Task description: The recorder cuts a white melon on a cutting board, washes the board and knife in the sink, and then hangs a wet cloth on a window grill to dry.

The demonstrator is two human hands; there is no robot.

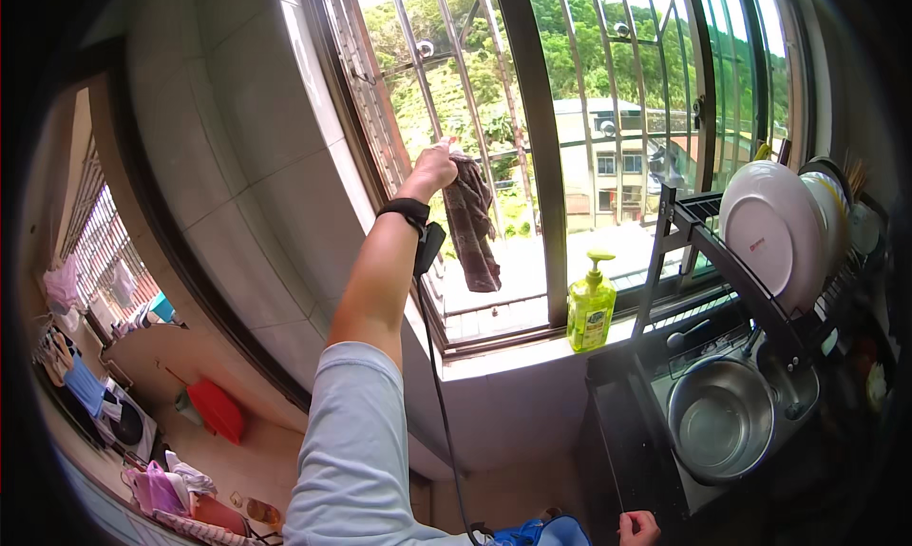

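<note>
My left hand reaches up to the open window and grips the top of a brown checked cloth. The cloth hangs down in front of the metal window bars. A black strap with a small box-like device sits on my left wrist, and a cable runs down from it. Low in the view, my right hand is beside the front edge of the dark counter. Its fingers look curled, but the frame's bottom edge cuts it off and I cannot tell whether it holds anything.
A green pump bottle stands on the windowsill. To the right, a black dish rack holding white plates rises over a sink with a steel basin. A doorway at left opens onto a laundry area with a red dustpan-like object.
</note>
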